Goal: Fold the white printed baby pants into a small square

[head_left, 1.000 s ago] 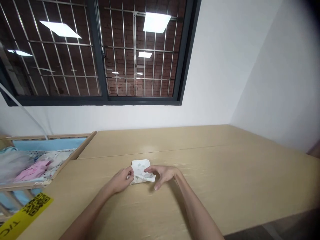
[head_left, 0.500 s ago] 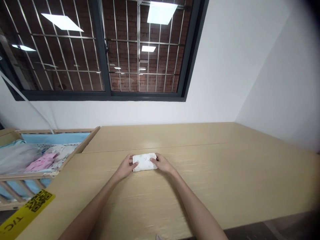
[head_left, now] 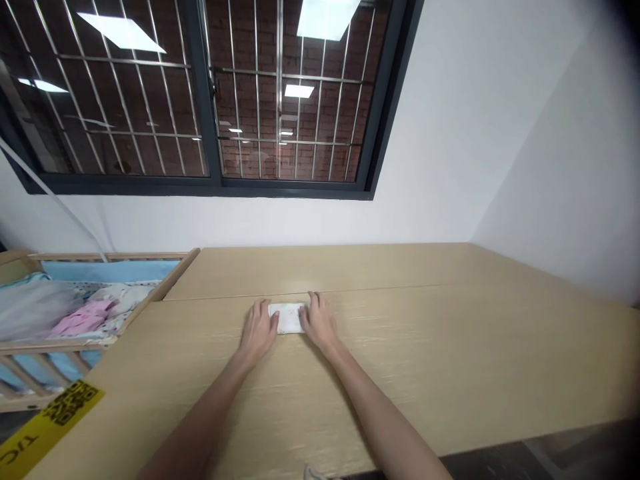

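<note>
The cloth [head_left: 290,319] is white with faint marks, folded into a flat oblong. It lies on the table [head_left: 450,360], just nearer than the seam [head_left: 380,289], long sides running left to right, both ends partly hidden.

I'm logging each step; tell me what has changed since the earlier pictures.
The white cloth, loosely folded at first, is now a neater oblong. The left hand and right hand went from gripping its ends to lying palm-down over them. The pink cloth stayed put.
</note>
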The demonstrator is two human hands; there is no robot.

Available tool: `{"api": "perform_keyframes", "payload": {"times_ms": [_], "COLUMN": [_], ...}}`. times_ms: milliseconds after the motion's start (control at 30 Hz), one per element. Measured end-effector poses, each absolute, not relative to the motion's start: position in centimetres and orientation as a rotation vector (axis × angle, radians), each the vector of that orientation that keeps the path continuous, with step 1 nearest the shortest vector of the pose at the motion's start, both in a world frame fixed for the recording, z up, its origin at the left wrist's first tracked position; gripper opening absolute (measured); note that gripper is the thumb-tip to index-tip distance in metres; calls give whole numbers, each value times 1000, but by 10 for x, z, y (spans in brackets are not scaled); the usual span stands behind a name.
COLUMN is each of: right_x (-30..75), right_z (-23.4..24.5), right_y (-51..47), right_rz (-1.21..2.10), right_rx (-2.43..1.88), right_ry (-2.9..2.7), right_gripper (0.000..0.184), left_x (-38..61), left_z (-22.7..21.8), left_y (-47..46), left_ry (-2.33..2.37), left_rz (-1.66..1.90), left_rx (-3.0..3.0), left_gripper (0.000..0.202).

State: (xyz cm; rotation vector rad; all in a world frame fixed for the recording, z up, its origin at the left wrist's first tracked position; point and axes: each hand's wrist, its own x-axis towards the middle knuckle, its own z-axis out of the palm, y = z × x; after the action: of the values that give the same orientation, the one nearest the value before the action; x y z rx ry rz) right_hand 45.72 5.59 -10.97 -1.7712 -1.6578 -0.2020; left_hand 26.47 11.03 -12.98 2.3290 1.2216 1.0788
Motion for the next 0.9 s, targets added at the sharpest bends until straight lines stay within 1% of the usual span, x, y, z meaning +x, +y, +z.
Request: {"api": "perform_keyframes", "payload": {"times_ms": [33,100,200,267,367,633,900], "right_x": [452,442,435,436,441,456,475], "right_z": [-107,-106,-113,-119,-122,-114,-117], "right_y": [54,53,56,59,62,54,53], "right_rz": [-282,-332,-256,-166,-26,281,400], "right_rx": [-1743,-1701,-1726,-1778,-1825,-1884,-1983], "right_ry": [-1749,-1949,-2198,-2262,-2213,-2071,-1985], "right_gripper": [52,56,64,64,63,70,81], "left_x": [268,277,288,290,286,277,270], "left_z": [-128,-127,-133,-139,-147,-153,-157], "left_y": [105,97,95,98,106,111,110], "left_ry": [1166,1053,992,1004,1052,1243,1325], "left_rz": [1055,970,814,730,664,663,708], "left_rx": [2392,2499,2574,2593,2607,2573,2567], "left_gripper": [54,65,73,76,79,84,92]}}
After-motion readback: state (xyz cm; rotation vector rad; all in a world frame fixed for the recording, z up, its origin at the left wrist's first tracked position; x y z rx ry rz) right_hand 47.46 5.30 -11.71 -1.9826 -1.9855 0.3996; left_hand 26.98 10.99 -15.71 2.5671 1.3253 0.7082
